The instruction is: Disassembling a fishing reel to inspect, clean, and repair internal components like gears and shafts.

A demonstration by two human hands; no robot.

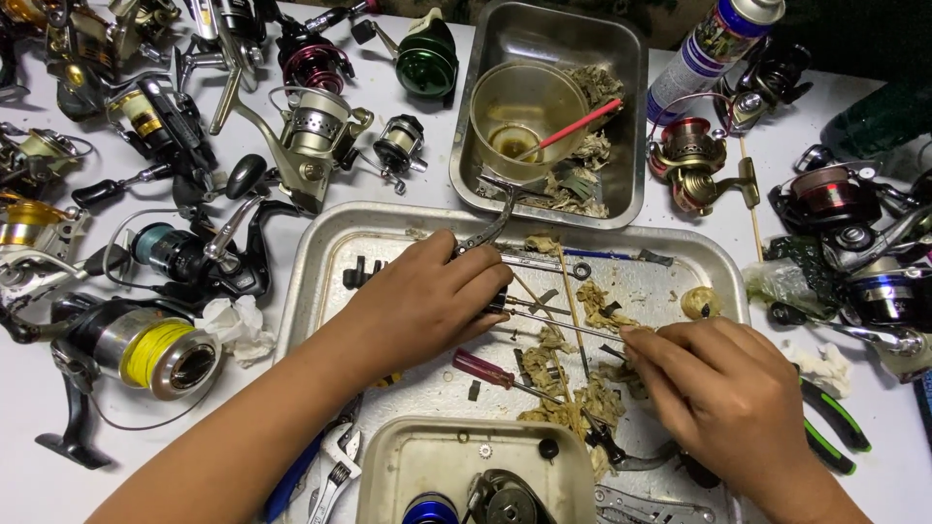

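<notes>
Left hand (427,301) fingers grip reel part; right hand (723,383) fingers pinch rod; blue-white spray can (709,49) upper right.

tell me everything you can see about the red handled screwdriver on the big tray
The red handled screwdriver lies flat on the big metal tray, between the left hand and the right hand; neither touches it. Its handle looks like translucent dark red plastic, pointing left. A thin metal shaft runs right and slightly downward, its tip lost among crumpled, grease-stained paper scraps. A small dark part sits just below the handle.
</notes>
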